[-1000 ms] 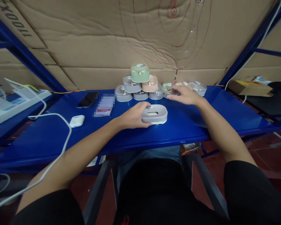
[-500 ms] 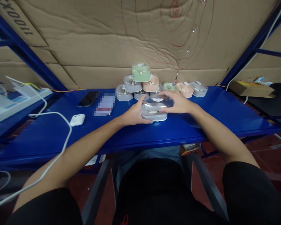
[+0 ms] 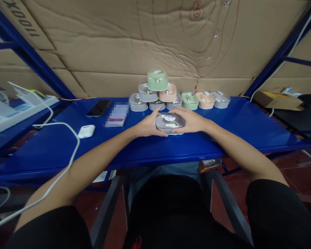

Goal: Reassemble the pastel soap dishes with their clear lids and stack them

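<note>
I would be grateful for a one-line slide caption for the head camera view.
Left hand and right hand cup a grey plastic case on a blue bench, near stacked plastic cases.

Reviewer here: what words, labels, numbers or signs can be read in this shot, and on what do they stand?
"1100X": upside down on the cardboard sheet, top left; any further characters are unclear.
Round label on the grey lidded case: too small to read.
Labels on the stacked cases: too small to read.
Card beside the phone: pixelated, unreadable.
</note>
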`<state>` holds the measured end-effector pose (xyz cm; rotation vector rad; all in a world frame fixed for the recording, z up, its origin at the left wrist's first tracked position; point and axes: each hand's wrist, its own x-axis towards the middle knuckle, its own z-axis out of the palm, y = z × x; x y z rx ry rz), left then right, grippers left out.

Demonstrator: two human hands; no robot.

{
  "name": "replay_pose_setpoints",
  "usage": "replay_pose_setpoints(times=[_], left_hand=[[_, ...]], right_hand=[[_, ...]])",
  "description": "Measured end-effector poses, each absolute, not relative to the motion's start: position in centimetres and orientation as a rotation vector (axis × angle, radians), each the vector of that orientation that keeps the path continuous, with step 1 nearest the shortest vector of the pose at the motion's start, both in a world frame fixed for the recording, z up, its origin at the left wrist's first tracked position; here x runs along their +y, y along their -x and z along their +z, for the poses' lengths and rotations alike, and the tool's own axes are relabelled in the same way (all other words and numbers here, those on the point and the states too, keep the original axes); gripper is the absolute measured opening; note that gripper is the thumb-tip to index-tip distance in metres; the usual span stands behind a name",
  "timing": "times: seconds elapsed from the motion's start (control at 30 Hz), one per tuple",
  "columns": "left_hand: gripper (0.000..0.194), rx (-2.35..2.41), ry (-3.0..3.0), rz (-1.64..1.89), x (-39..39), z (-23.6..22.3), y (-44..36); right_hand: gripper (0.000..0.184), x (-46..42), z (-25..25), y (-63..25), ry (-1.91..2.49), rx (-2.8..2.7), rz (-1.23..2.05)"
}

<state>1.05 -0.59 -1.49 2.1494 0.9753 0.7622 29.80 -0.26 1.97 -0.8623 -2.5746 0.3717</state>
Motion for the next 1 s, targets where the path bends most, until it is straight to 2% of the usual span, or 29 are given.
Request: replay_pose_setpoints(times=[0.2,0.4,0.5,0.63,0.8,1.0], left_hand=[[0.143,0.975,-2.180,0.740,-0.9,-1.1,-1.1],[0.140,0.980,-2.222,0.754,-0.5,-1.3,-0.6],[0.140,0.948,-2.232,0.799,-0.1,-1.6,-0.2],[0.134,0.909,-2.257,0.917,0.2,-1.7,-0.1],[0.125,0.832,-2.239,1.205,0.9,-1.6,0.2],[0.098,0.884,-2.237,1.302,1.5,-1.8,0.7]], right_hand=[[0.092,-0.3,2.2,-29.9,0.839,-2.587,0.407],[0.116,0.7,1.4,-30.6,0.826,-2.648,0.443],[0.119,1.6,0.8,-30.8,0.762,-2.650,0.426],[0.118,1.8,0.9,-30.6,0.745,-2.586,0.316],[0.114,2.0,3.5,-32.0,0.746,-2.442,0.133],[0.108,6.7,5.1,-40.0,1.015,-1.932,-0.166]])
